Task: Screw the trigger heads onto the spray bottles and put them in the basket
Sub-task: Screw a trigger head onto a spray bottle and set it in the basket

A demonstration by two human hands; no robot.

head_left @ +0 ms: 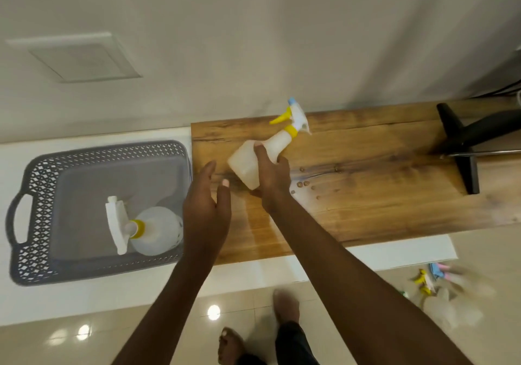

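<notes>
My right hand (273,173) grips a translucent white spray bottle (248,161) tilted above the wooden board (366,195). Its trigger head (294,116), white with a yellow lever and collar and a blue nozzle tip, sits on the neck and points up to the right. My left hand (207,204) hovers open just left of the bottle, near the basket's right wall, holding nothing. The grey perforated basket (36,184) stands on the white counter at the left. Inside it stands one spray bottle (158,230) with a white trigger head and a yellow collar.
Water drops (303,184) lie on the board right of my right hand. A black stand with a metal rod (462,150) rests at the board's right end. Blurred spray bottles and coloured parts (439,283) lie on the tiled floor at the lower right. My feet are below.
</notes>
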